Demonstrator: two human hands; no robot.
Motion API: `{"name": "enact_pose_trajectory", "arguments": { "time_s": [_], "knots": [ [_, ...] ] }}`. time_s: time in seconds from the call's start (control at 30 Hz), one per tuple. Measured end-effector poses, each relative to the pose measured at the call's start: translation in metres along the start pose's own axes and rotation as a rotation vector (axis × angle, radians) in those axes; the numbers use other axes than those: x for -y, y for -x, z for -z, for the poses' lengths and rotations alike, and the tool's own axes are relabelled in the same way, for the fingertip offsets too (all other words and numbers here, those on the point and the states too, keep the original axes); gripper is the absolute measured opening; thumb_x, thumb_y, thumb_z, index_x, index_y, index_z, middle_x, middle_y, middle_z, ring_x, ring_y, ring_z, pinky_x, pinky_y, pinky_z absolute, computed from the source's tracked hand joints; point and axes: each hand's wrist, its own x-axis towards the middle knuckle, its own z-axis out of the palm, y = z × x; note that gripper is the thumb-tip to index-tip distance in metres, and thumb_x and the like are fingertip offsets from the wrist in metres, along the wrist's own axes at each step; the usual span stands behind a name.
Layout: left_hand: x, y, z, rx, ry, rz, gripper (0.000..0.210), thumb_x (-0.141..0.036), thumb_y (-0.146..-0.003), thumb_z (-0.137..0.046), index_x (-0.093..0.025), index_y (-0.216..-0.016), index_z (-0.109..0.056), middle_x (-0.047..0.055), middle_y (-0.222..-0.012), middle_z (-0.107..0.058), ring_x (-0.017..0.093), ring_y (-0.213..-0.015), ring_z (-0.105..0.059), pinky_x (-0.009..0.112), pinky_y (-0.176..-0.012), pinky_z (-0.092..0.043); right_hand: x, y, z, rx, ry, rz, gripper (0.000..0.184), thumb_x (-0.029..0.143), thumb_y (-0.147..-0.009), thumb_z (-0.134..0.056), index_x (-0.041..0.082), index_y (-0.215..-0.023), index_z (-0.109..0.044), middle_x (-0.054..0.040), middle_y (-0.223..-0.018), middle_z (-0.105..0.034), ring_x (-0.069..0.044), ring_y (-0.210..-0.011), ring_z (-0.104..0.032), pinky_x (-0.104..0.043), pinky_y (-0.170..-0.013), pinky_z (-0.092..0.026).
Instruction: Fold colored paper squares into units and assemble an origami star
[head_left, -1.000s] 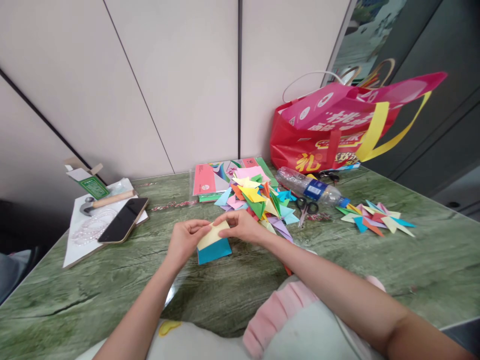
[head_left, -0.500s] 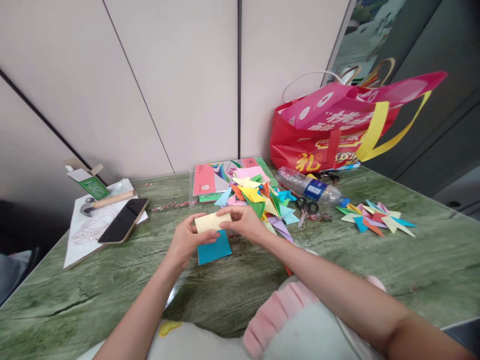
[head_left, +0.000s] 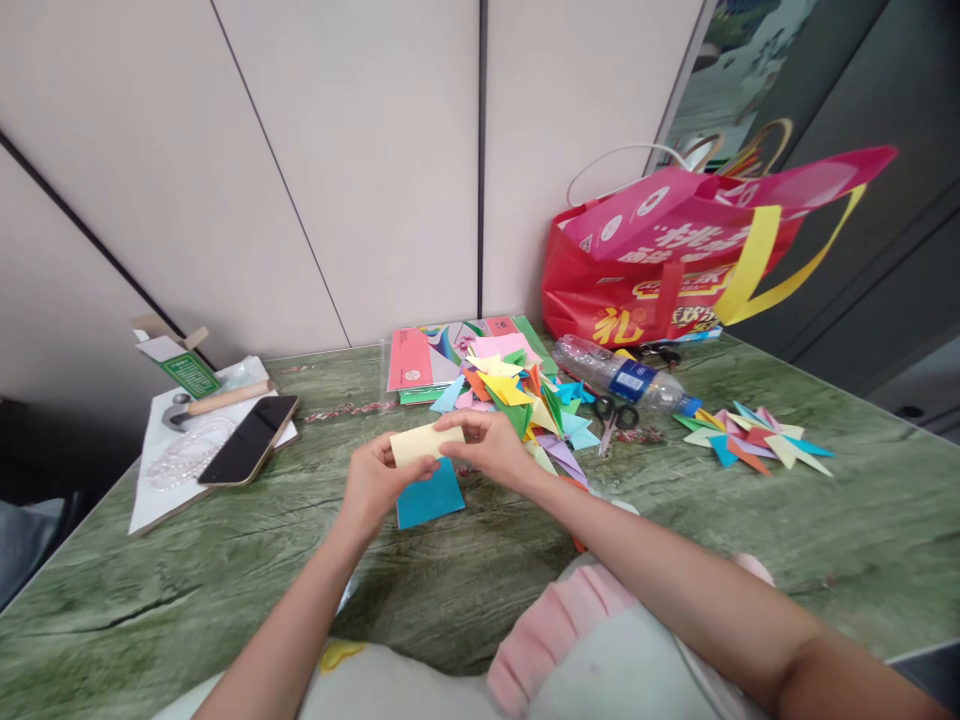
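Note:
Both hands hold up a pale yellow folded paper (head_left: 420, 444), a small rectangle, above the table. My left hand (head_left: 381, 478) grips its left end, thumb along the lower edge. At the right end, my right hand (head_left: 487, 443) pinches the paper between thumb and fingers. Below them a blue square of paper (head_left: 430, 499) lies on the table, its upper part covered by the hands. Just behind my right hand spreads a heap of folded paper pieces (head_left: 517, 390) in many colours.
Scissors (head_left: 615, 415) and a plastic bottle (head_left: 630, 380) lie right of the heap. Paper packs (head_left: 412, 360) lie behind it. A red bag (head_left: 637, 270) stands at the back right, near a folded-paper cluster (head_left: 757, 437). A phone (head_left: 250, 440) and a hammer (head_left: 225, 400) are on the left.
The view has shifted very slightly. Both hands keep their hold on the pale yellow paper, with almost no movement.

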Motion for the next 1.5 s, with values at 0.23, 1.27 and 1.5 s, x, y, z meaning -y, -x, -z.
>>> {"name": "enact_pose_trajectory", "arguments": {
  "time_s": [0.23, 1.27, 1.5],
  "knots": [
    [-0.002, 0.002, -0.001, 0.014, 0.015, 0.015, 0.039, -0.023, -0.048, -0.077, -0.012, -0.079, -0.057, 0.002, -0.065, -0.069, 0.021, -0.062, -0.066, 0.03, -0.055, -0.055, -0.002, -0.001, 0.0, 0.013, -0.012, 0.035, 0.023, 0.023, -0.059, -0.068, 0.019, -0.081, -0.065, -0.0043, -0.092, -0.064, -0.017, -0.082, -0.058, -0.027, -0.068, -0.044],
    [-0.008, 0.002, 0.002, 0.178, 0.169, 0.047, 0.045, -0.014, -0.059, -0.066, -0.01, -0.101, -0.053, 0.011, -0.086, -0.07, 0.026, -0.085, -0.065, 0.042, -0.082, -0.048, -0.005, -0.007, 0.008, -0.004, 0.022, 0.104, 0.022, 0.017, -0.062, -0.065, 0.016, -0.084, -0.065, -0.0047, -0.089, -0.062, -0.016, -0.082, -0.058, -0.027, -0.072, -0.045],
    [-0.007, 0.002, 0.003, 0.218, 0.164, 0.03, 0.044, -0.021, -0.064, -0.068, -0.011, -0.104, -0.053, 0.013, -0.097, -0.068, 0.026, -0.088, -0.064, 0.041, -0.083, -0.048, -0.005, -0.007, 0.009, 0.0, 0.03, 0.122, 0.022, 0.018, -0.062, -0.066, 0.017, -0.084, -0.065, -0.0042, -0.087, -0.062, -0.015, -0.081, -0.057, -0.027, -0.071, -0.045]
  ]
}}
